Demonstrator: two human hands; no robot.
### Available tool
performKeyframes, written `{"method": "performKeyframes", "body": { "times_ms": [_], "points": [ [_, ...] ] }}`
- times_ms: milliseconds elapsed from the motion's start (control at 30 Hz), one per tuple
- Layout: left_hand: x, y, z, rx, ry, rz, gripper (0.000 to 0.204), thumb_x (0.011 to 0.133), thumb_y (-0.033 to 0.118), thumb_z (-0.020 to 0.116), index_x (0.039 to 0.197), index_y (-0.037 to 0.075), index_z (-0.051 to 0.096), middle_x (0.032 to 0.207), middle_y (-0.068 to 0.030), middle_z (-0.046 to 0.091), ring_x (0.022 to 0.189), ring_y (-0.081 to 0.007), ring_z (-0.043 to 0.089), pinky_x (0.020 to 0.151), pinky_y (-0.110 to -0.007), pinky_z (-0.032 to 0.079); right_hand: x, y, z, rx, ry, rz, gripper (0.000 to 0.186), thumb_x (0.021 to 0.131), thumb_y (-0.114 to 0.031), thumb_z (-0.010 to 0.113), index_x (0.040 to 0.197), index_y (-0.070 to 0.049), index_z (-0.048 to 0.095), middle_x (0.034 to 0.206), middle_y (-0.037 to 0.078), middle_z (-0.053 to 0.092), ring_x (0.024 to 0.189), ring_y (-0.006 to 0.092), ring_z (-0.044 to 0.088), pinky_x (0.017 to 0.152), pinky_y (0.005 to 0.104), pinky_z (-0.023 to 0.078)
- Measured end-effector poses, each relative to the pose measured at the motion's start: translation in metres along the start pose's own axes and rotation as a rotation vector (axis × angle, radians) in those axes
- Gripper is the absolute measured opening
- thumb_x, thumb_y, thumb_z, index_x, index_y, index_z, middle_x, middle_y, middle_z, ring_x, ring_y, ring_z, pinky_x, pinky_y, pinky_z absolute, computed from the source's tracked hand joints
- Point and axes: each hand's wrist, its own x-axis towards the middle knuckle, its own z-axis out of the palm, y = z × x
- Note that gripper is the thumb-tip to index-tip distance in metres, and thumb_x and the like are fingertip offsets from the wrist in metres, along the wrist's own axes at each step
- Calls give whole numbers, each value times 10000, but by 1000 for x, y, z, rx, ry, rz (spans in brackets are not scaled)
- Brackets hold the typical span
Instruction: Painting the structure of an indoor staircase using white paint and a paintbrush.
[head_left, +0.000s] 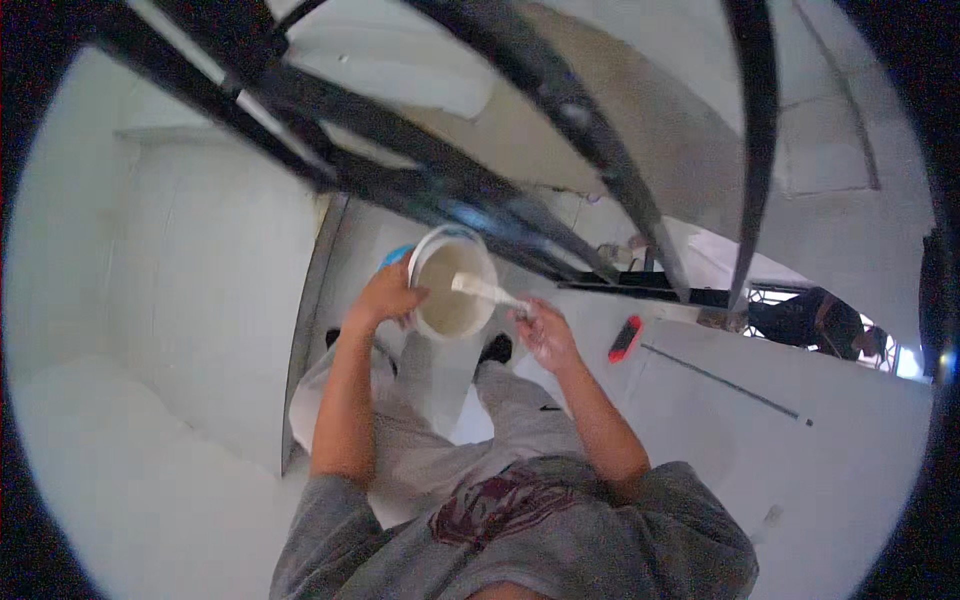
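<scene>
In front of my legs, a white bucket (452,318) is tipped so that its greyish-cream inside shows. My left hand (385,299) grips it at the left side, with fingers over the rim. Something blue (398,255) sticks out beside that hand, too unclear to name. My right hand (541,330) is closed round the handle of a pale paintbrush (484,289). The brush's whitish head reaches across the rim into the bucket's mouth. How deep the contents are, I cannot tell.
Black metal bars (560,100) cross above and ahead of the bucket. On the pale floor to the right lie a red brush with dark bristles (625,339) and a long thin rod (730,382). A white wall (220,270) stands at left. Another person (815,320) is far right.
</scene>
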Motion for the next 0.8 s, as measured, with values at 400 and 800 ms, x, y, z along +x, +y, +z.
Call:
{"method": "performKeyframes", "body": {
  "times_ms": [400,800],
  "points": [
    [53,5,-26,316,-527,262,618,794,139,657,1388,97,493,1003,-229,707,822,-322,734,693,-419,617,-61,35,84,692,-32,-428,332,948,-299,565,1114,-12,582,974,196,636,812,287,641,651,363,572],
    [96,-106,-52,337,-415,848,527,902,112,639,1376,-7,443,855,-188,697,537,-241,682,435,-361,582,-43,46,195,565,-458,-1188,437,998,-358,530,1255,-5,514,1104,243,662,887,292,684,633,363,599]
  ]
}}
